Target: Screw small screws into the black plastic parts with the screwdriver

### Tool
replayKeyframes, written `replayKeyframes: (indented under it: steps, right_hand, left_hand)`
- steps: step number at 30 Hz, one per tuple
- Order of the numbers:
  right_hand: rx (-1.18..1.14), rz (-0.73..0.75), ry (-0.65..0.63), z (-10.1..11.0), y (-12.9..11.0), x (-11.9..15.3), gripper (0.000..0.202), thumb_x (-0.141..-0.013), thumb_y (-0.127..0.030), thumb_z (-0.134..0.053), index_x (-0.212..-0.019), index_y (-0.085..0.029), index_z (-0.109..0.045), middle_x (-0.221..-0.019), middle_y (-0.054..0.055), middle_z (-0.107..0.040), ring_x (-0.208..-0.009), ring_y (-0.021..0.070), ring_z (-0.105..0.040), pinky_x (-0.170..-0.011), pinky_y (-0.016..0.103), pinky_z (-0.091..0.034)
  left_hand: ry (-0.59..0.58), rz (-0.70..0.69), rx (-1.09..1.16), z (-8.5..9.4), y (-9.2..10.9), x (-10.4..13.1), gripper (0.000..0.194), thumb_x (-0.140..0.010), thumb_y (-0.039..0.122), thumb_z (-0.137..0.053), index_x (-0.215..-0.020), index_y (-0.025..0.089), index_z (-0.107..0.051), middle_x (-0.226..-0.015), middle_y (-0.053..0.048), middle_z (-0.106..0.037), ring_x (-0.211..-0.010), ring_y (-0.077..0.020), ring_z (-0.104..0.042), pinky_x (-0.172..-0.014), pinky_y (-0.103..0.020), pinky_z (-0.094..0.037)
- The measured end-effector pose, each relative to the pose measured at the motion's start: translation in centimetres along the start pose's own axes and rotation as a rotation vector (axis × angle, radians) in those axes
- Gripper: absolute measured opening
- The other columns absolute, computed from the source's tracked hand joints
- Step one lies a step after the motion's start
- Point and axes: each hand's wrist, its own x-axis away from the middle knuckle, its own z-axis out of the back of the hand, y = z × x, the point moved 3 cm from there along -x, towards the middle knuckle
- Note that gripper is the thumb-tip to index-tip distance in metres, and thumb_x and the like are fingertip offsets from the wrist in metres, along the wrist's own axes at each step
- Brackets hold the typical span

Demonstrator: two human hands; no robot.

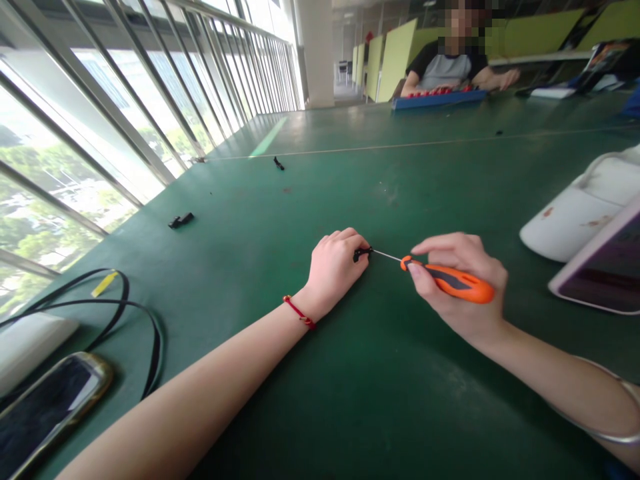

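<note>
Left hand (336, 267) pinches small black part (361, 255); right hand (465, 312) grips orange screwdriver (453, 281); its tip could skid into the left hand if pushed askew, part being tiny.

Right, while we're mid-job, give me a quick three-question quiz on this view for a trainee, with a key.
1. Which tool does the right grip hold?
2. True or false: the left grip is empty.
3. Multiple choice: the bracelet nearest the left grip is A) blue, B) red, C) green.

Key:
1. An orange-handled screwdriver, its thin shaft pointing toward the left grip.
2. False; it holds a small black part at the far end of that shaft.
3. B.
</note>
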Motion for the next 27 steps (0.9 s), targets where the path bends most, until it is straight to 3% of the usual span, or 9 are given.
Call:
replayKeyframes:
  steps: [3, 6, 8, 11, 13, 16, 18, 23, 27]
  right_hand:
    - [0.038, -0.006, -0.003, 0.05, 0.03, 0.14, 0.017, -0.072, -0.015, -0.065, -0.083, -0.026, -0.057, -0.066, -0.003, -0.06, -0.056, 0.0137, -0.055, -0.061, 0.035, -0.046]
    - [-0.063, -0.031, 0.077, 0.18, 0.35, 0.28, 0.041, -0.065, -0.012, -0.068, -0.101, -0.027, -0.054, -0.081, 0.001, -0.057, -0.067, 0.0165, -0.057, -0.062, 0.034, -0.048]
    - [-0.103, -0.038, 0.069, 0.13, 0.44, 0.27, 0.048, -0.064, -0.014, -0.069, -0.107, -0.027, -0.051, -0.077, -0.001, -0.053, -0.062, 0.0151, -0.055, -0.059, 0.034, -0.048]
    - [-0.014, -0.047, -0.005, -0.06, 0.3, 0.23, 0.027, -0.07, -0.018, -0.067, -0.093, -0.026, -0.055, -0.058, -0.006, -0.048, -0.051, 0.0119, -0.049, -0.06, 0.034, -0.045]
    - [0.027, -0.046, 0.003, -0.04, 0.17, 0.26, 0.02, -0.072, -0.016, -0.066, -0.087, -0.026, -0.057, -0.059, -0.005, -0.051, -0.054, 0.0121, -0.051, -0.064, 0.034, -0.045]
    - [-0.076, -0.05, 0.069, 0.08, 0.16, 0.33, 0.039, -0.066, -0.012, -0.067, -0.101, -0.025, -0.053, -0.081, 0.0, -0.054, -0.065, 0.0137, -0.055, -0.063, 0.033, -0.047]
    - [-0.135, -0.06, 0.065, 0.07, 0.22, 0.36, 0.05, -0.065, -0.013, -0.068, -0.109, -0.025, -0.049, -0.084, 0.001, -0.051, -0.064, 0.0135, -0.054, -0.059, 0.032, -0.048]
    - [0.01, -0.072, -0.02, -0.03, 0.15, 0.44, 0.02, -0.072, -0.017, -0.065, -0.088, -0.025, -0.056, -0.067, -0.003, -0.056, -0.06, 0.0133, -0.054, -0.063, 0.032, -0.046]
    - [-0.097, -0.059, 0.076, 0.11, 0.09, 0.37, 0.041, -0.065, -0.013, -0.067, -0.102, -0.024, -0.052, -0.082, 0.0, -0.055, -0.067, 0.0143, -0.056, -0.061, 0.031, -0.048]
  left_hand:
    - [-0.007, 0.002, -0.001, -0.02, -0.04, -0.03, 0.015, -0.078, 0.018, -0.052, -0.084, 0.02, -0.066, -0.092, -0.001, -0.067, -0.084, -0.0176, -0.06, -0.075, -0.029, -0.046]
    - [-0.011, 0.006, -0.006, -0.04, -0.06, -0.04, 0.015, -0.078, 0.018, -0.052, -0.084, 0.02, -0.066, -0.092, -0.001, -0.067, -0.084, -0.0176, -0.06, -0.074, -0.029, -0.046]
    - [-0.009, 0.002, -0.006, -0.07, -0.06, -0.03, 0.016, -0.078, 0.018, -0.052, -0.084, 0.02, -0.066, -0.092, -0.001, -0.067, -0.085, -0.0176, -0.06, -0.075, -0.029, -0.046]
    - [-0.005, -0.005, -0.002, -0.15, -0.07, -0.02, 0.015, -0.078, 0.018, -0.052, -0.084, 0.02, -0.066, -0.092, -0.001, -0.067, -0.086, -0.0174, -0.06, -0.076, -0.029, -0.046]
    - [-0.002, -0.003, -0.001, -0.17, -0.09, -0.03, 0.015, -0.078, 0.018, -0.052, -0.084, 0.02, -0.066, -0.092, 0.0, -0.067, -0.086, -0.0174, -0.06, -0.076, -0.029, -0.046]
    - [-0.003, 0.005, -0.002, -0.14, -0.09, -0.05, 0.015, -0.078, 0.017, -0.052, -0.084, 0.02, -0.066, -0.092, -0.001, -0.067, -0.085, -0.0174, -0.06, -0.075, -0.029, -0.046]
    - [-0.002, 0.005, 0.0, -0.12, -0.07, -0.06, 0.015, -0.078, 0.017, -0.052, -0.083, 0.02, -0.066, -0.092, -0.001, -0.067, -0.084, -0.0175, -0.06, -0.075, -0.03, -0.046]
    - [0.005, 0.001, 0.013, -0.12, -0.06, -0.07, 0.015, -0.077, 0.017, -0.053, -0.084, 0.02, -0.066, -0.092, -0.001, -0.067, -0.085, -0.0178, -0.06, -0.076, -0.03, -0.046]
    - [0.002, 0.006, 0.011, -0.18, -0.1, -0.04, 0.015, -0.077, 0.017, -0.053, -0.084, 0.02, -0.066, -0.093, -0.001, -0.067, -0.084, -0.0181, -0.061, -0.074, -0.03, -0.046]
